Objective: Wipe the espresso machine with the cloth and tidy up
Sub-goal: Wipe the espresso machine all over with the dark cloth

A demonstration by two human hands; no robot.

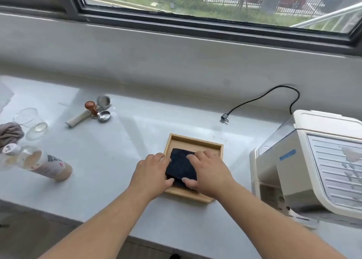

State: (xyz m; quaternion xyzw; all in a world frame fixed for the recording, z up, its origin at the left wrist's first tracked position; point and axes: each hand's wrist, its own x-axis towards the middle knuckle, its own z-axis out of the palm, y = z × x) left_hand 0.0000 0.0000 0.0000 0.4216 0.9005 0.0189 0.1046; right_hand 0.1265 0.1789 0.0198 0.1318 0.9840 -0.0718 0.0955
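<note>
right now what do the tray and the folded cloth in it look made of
Tray: looks like light wood or bamboo, matte, with an even tan colour and square raised rim. Cloth: dark, seemingly soft textile with a fuzzy matte surface, folded; the exact fibre can't be told.

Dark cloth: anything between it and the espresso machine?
Nothing visible. The dark folded cloth sits in the wooden tray under both hands; bare grey countertop separates the tray from the cream espresso machine to its right.

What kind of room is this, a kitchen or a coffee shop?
Probably a small coffee corner at a window counter; home or workplace, I can't tell. The clues: a cream espresso machine, a tamper with metal filter baskets, and a dark cloth in a wooden tray.
</note>
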